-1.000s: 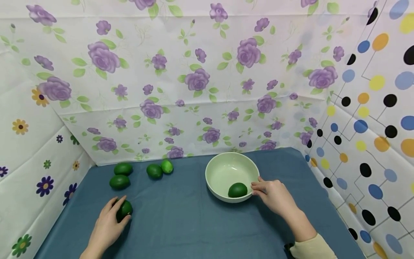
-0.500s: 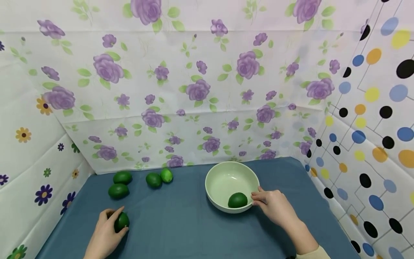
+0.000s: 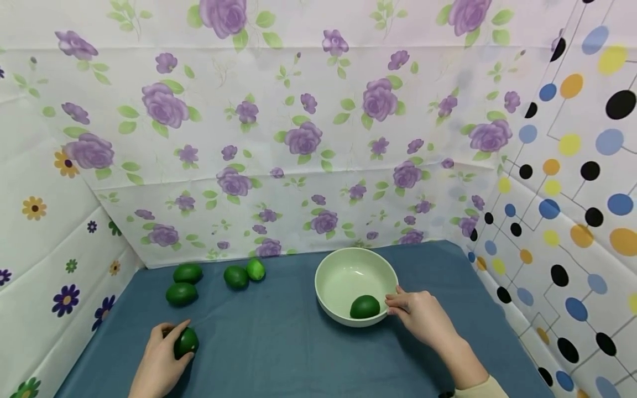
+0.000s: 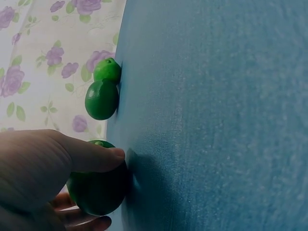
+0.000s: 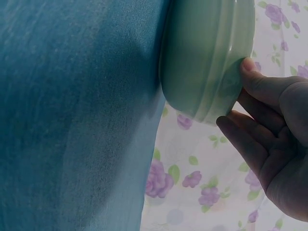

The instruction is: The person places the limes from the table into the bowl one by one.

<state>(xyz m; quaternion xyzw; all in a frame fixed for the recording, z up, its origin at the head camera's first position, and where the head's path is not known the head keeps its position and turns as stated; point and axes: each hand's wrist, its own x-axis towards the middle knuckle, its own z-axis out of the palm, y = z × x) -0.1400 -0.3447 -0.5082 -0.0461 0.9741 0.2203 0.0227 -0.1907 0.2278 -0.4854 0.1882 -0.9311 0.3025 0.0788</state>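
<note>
Dark green fruit (image 3: 186,344), one: lower left of the frame, gripped between the thumb and curved fingers of the left hand (image 3: 158,362), spread to the fruit's width.
Bowl (image 3: 343,276), pale green, one: right of centre, its lower-right rim pinched by the fingers of the right hand (image 3: 423,318).
Second fruit (image 3: 365,307): inside the bowl, just beside those fingers.

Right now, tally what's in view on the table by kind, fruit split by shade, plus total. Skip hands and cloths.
Dark green fruits: 5 (1 held in the left hand, 1 inside the bowl)
Bright green fruit: 1
Pale green bowl: 1
Total: 7
</note>
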